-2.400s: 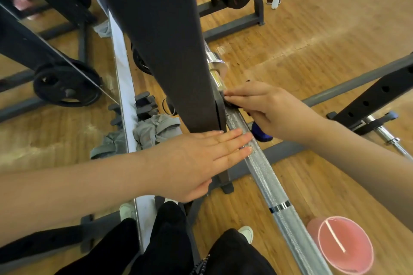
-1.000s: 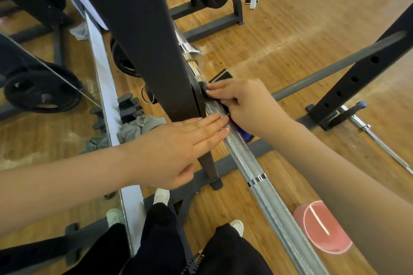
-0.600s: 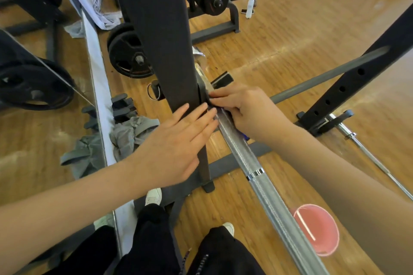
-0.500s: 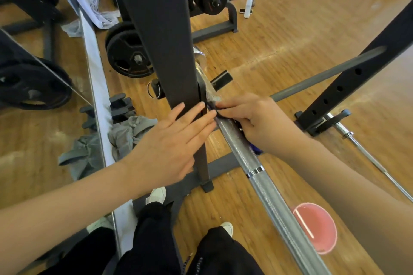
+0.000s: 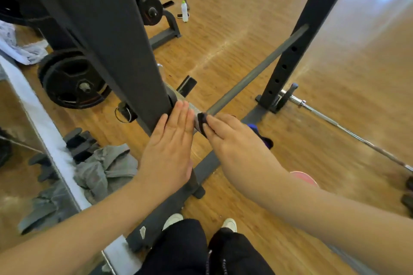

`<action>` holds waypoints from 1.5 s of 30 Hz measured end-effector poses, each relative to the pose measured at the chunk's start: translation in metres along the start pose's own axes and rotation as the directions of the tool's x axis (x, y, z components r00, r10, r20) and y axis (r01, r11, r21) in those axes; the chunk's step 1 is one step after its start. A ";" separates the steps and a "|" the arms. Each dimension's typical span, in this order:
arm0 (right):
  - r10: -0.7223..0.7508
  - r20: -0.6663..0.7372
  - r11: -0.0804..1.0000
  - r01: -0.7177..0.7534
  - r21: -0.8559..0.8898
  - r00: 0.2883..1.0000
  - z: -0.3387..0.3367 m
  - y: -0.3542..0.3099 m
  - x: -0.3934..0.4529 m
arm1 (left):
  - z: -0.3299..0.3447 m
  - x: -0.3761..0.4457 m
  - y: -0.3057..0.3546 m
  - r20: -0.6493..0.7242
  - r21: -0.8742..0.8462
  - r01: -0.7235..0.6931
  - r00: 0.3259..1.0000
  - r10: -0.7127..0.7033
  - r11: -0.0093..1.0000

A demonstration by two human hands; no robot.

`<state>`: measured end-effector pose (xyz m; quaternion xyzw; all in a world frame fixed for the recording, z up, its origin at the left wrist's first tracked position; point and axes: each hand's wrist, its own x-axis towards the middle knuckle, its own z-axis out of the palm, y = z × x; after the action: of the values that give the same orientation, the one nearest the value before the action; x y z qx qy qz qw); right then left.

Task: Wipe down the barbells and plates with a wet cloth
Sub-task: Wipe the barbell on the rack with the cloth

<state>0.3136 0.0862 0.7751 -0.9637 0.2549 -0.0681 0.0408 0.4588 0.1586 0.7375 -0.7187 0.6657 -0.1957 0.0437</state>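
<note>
- Head view: the left hand [image 5: 169, 147] lies flat, fingers straight and pressed together, against the rack upright [image 5: 125, 56]; the right hand [image 5: 232, 138] pinches a dark cloth [image 5: 202, 121] onto the barbell [image 5: 194, 111] just beside that upright.
- Step in hand — wiping the bar's rack end, by my judgement. The next move calls for drawing the cloth along the shaft; plates [image 5: 71, 82] wait behind.

Head view — downward, close in.
</note>
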 end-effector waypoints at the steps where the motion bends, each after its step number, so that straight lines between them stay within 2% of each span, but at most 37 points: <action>1: 0.035 0.034 0.999 -0.035 -0.011 0.999 -0.001 -0.003 -0.003 | 0.004 0.000 0.000 -0.014 -0.022 0.000 1.000 0.000 1.000; 3: 0.106 0.151 0.994 -0.107 -0.001 0.983 -0.012 -0.013 0.001 | 0.011 -0.002 -0.003 -0.052 -0.053 -0.010 0.999 0.008 0.999; 7: 0.233 0.057 0.972 -0.229 -0.059 0.971 -0.008 -0.036 0.024 | 0.011 -0.004 -0.006 -0.092 -0.068 -0.072 0.994 0.065 0.995; 10: 0.359 -0.188 0.929 -0.369 -0.019 0.914 0.012 -0.037 0.021 | 0.007 -0.006 -0.016 -0.022 -0.072 -0.158 0.987 0.156 0.985; 14: 0.431 -0.305 0.892 -0.453 0.002 0.849 0.014 -0.044 0.007 | 0.002 -0.005 -0.032 0.089 -0.073 -0.292 0.951 0.298 0.954; 17: 0.490 -0.425 0.846 -0.533 0.020 0.761 -0.005 -0.064 0.011 | -0.008 0.000 -0.031 0.266 -0.078 -0.341 0.899 0.349 0.937; 19: 0.542 -0.475 0.798 -0.602 0.031 0.694 -0.011 -0.083 0.018 | -0.009 -0.001 -0.033 0.234 -0.072 -0.342 0.908 0.349 0.937; 22: 0.662 -0.419 0.706 -0.705 0.069 0.622 0.007 -0.103 0.031 | -0.007 -0.003 -0.036 0.095 -0.081 -0.348 0.930 0.355 0.934; 24: 0.699 -0.343 0.683 -0.728 0.062 0.627 0.025 -0.108 0.038 | -0.007 -0.005 -0.039 0.080 -0.049 -0.389 0.916 0.392 0.920; 27: 0.706 -0.312 0.681 -0.730 0.052 0.636 0.034 -0.106 0.029 | -0.005 -0.006 -0.040 0.110 -0.012 -0.411 0.905 0.410 0.911; 31: 0.743 -0.427 0.607 -0.788 0.106 0.515 0.030 -0.110 0.006 | -0.008 -0.003 -0.038 0.170 -0.031 -0.397 0.902 0.396 0.917; 32: 0.730 -0.463 0.609 -0.786 0.106 0.503 0.029 -0.113 0.006 | -0.008 -0.003 -0.038 0.175 -0.041 -0.397 0.901 0.397 0.917; 33: 0.708 -0.485 0.626 -0.774 0.093 0.513 0.028 -0.114 0.011 | -0.010 -0.003 -0.037 0.176 -0.046 -0.405 0.896 0.406 0.913; 35: 0.653 -0.489 0.686 -0.725 0.058 0.578 0.029 -0.111 0.027 | -0.017 -0.004 -0.040 0.174 -0.052 -0.440 0.880 0.442 0.897; 38: 0.595 -0.475 0.745 -0.666 0.024 0.648 0.038 -0.101 0.044 | -0.024 -0.005 -0.049 0.213 -0.012 -0.570 0.801 0.559 0.822; 40: 0.566 -0.474 0.763 -0.647 -0.009 0.674 0.045 -0.096 0.037 | -0.022 -0.006 -0.056 0.209 0.027 -0.613 0.776 0.595 0.790; 42: 0.575 -0.492 0.746 -0.666 -0.011 0.653 0.047 -0.093 0.023 | -0.020 -0.007 -0.063 0.204 -0.005 -0.623 0.765 0.611 0.782; 45: 0.645 -0.529 0.671 -0.740 0.046 0.552 0.045 -0.092 0.002 | -0.017 -0.008 -0.067 0.163 -0.062 -0.645 0.747 0.645 0.762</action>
<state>0.3668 0.1673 0.7411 -0.7294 0.6212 -0.2714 -0.0916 0.5153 0.1776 0.7733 -0.4591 0.8665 -0.1044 0.1658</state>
